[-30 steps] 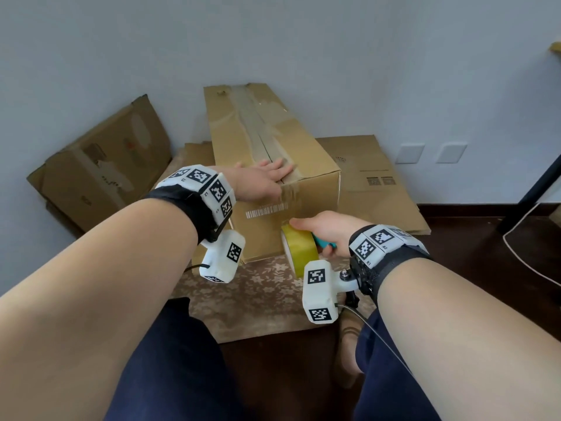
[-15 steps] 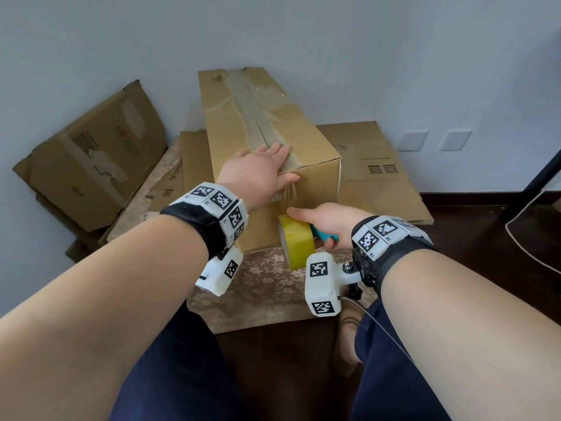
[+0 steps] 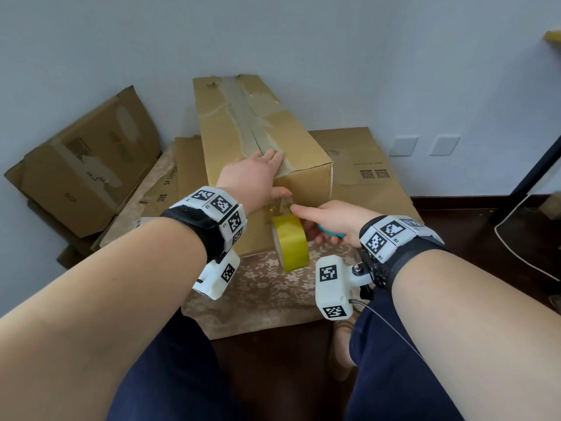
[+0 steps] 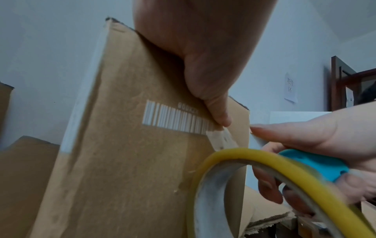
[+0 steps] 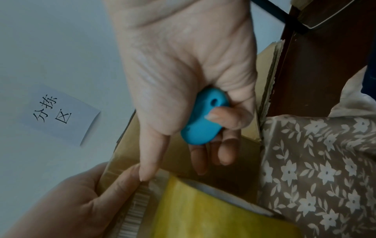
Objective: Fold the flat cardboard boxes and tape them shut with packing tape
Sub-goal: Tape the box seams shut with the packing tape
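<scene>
A long folded cardboard box (image 3: 258,138) stands on a flowered cloth, with tape along its top seam. My left hand (image 3: 255,174) lies flat on the box's near top edge, its thumb (image 4: 215,111) pressing a tape strip onto the near end face beside a barcode (image 4: 173,119). My right hand (image 3: 331,220) grips the blue handle (image 5: 203,116) of a dispenser carrying a yellow tape roll (image 3: 291,241), held against the box's end face. Its thumb (image 5: 148,162) points toward the left thumb.
Flat cardboard (image 3: 361,174) lies under and to the right of the box. A worn box (image 3: 88,165) leans on the wall at the left. The flowered cloth (image 3: 267,287) covers the floor in front. A dark pole (image 3: 534,165) and a white cable (image 3: 510,256) are at the right.
My left hand has slid along the box's top toward the near edge, and its thumb has come down onto the end face. The tape roll stays low on that face in my right hand.
</scene>
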Demonstrator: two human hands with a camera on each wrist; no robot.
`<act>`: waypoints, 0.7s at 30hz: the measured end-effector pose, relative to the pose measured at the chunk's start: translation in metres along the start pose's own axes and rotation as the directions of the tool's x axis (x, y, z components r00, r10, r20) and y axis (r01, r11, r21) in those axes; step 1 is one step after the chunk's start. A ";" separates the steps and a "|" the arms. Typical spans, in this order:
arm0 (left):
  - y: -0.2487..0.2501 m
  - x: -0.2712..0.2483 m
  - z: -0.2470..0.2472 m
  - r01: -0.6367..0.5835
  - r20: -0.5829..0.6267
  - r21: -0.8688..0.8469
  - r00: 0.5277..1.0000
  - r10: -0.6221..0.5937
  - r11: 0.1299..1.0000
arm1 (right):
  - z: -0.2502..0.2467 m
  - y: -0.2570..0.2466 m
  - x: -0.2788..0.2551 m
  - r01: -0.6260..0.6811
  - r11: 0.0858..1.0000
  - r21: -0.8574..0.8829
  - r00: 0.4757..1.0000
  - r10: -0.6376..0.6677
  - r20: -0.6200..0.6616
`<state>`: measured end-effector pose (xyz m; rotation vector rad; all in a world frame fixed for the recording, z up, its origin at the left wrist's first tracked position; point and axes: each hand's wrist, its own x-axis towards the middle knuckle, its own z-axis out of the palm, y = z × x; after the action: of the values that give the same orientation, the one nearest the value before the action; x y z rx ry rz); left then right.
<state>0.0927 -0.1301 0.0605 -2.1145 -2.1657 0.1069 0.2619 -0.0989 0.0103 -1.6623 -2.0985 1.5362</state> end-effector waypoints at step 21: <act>-0.003 -0.008 -0.018 -0.005 0.023 -0.113 1.000 0.007 0.994 | -0.025 -0.019 -0.044 0.134 0.956 0.261 0.990 -0.119 -0.073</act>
<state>0.0920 -0.1387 0.0789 -2.1899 -2.2288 0.0097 0.2808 -0.1148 0.0581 -1.4334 -1.8357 1.6248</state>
